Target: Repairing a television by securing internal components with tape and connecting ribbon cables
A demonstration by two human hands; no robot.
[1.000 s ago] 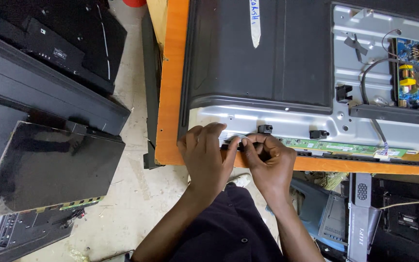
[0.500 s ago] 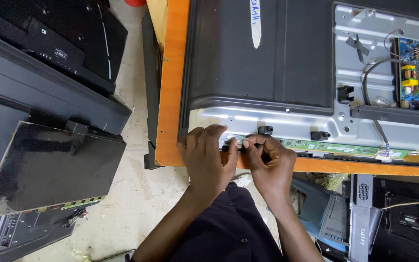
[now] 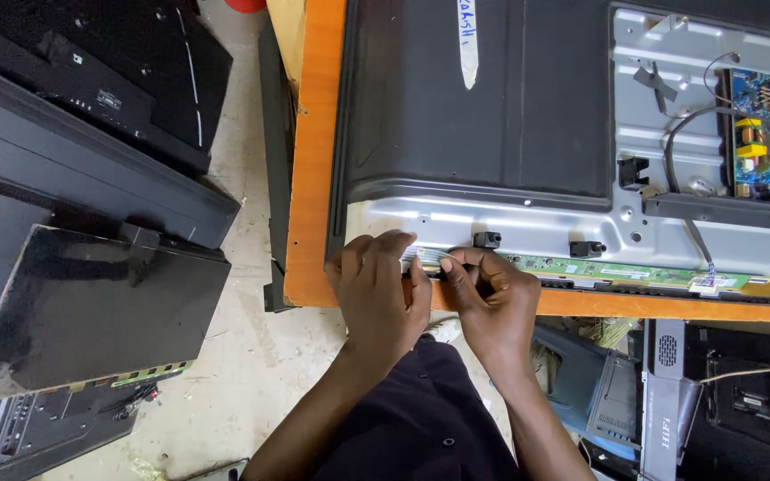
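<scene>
A flat-screen television (image 3: 483, 116) lies face down on an orange table (image 3: 314, 178), its dark back cover partly off and grey metal chassis showing. Along its near edge runs a thin green circuit strip (image 3: 617, 267). My left hand (image 3: 376, 289) and my right hand (image 3: 492, 298) meet at the left end of that strip, fingertips pinching a small flat ribbon connector (image 3: 428, 258) between them. Which hand actually grips it is unclear, since the fingers cover most of it.
A blue and yellow power board (image 3: 768, 134) with cables sits at the far right. Stacked dark television panels (image 3: 91, 303) lean on the concrete floor to the left. Black speakers and electronics (image 3: 670, 392) crowd the floor under the table's near edge.
Both hands have stayed at the same spot on the near edge; only the fingers have shifted slightly on the ribbon connector.
</scene>
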